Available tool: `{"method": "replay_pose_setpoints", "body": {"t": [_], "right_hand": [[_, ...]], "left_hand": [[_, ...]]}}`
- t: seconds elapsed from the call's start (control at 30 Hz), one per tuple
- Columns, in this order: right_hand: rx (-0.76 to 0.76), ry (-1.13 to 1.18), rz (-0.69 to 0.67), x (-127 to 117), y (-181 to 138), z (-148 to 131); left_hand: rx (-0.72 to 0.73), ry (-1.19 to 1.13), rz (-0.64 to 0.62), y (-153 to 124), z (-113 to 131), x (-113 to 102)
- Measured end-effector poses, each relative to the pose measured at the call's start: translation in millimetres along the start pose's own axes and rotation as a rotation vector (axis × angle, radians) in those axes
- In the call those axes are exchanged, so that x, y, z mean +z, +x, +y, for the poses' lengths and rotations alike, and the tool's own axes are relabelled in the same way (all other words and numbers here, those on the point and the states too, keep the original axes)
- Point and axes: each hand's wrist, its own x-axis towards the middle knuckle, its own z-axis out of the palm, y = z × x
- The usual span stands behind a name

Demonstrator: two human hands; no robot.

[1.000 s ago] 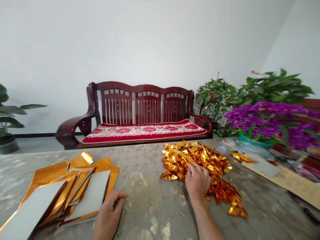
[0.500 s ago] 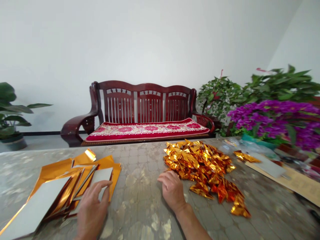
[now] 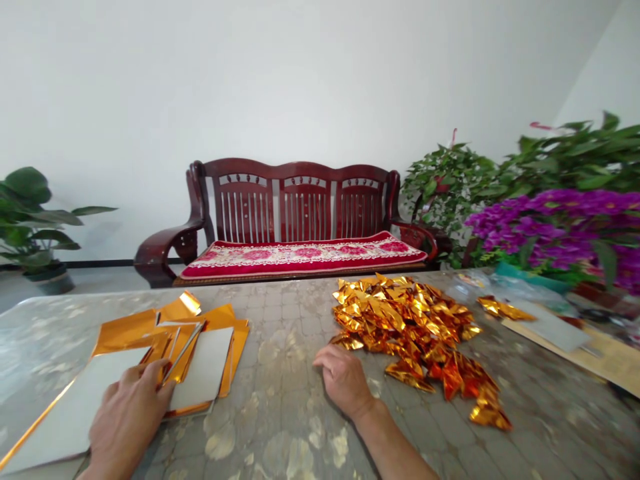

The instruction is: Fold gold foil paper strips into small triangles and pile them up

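Observation:
My left hand (image 3: 131,412) rests over a loose stack of gold foil paper sheets (image 3: 125,333). Its fingers are apart and bent, the tips touching the sheets. Some sheets lie with their pale backs up, such as the white sheet (image 3: 206,363) just right of my thumb. My right hand (image 3: 344,379) lies on the table with its fingers curled in; nothing shows in them, though the palm side is hidden. Just beyond it spreads a heap of folded gold foil pieces (image 3: 400,317), with a few pieces trailing toward the front right.
The patterned tabletop (image 3: 280,393) runs between stack and heap. At right lie a brown cardboard piece (image 3: 607,357), plastic bags (image 3: 525,290) and purple flowers (image 3: 555,223). A wooden bench (image 3: 300,193) with a red cushion stands behind, and potted plants flank it.
My left hand has moved left across the sheets, uncovering the white sheet on the right of the stack. My right hand has stayed about where it was. The view has shifted slightly.

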Motion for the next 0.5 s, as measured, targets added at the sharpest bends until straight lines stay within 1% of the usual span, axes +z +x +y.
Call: {"method": "replay_pose_setpoints", "body": {"t": [0.17,0.37,0.43,0.5], "right_hand": [[0.04,0.028,-0.043,-1.6,0.6,-0.6],[0.068,0.05,-0.03,-1.7,0.3,0.4],[0.074,0.058,-0.03,-1.4,-0.2,1.0],[0.082,0.065,-0.033,-1.1,-0.3,1.5]], "left_hand": [[-0.039,-0.05,-0.025,0.2,-1.6,-2.5],[-0.092,-0.118,-0.077,-0.9,0.3,-1.5],[-0.091,-0.109,-0.021,-2.1,2.3,-2.8],[-0.083,-0.078,0.096,-2.5,3.0,-5.3]]}}
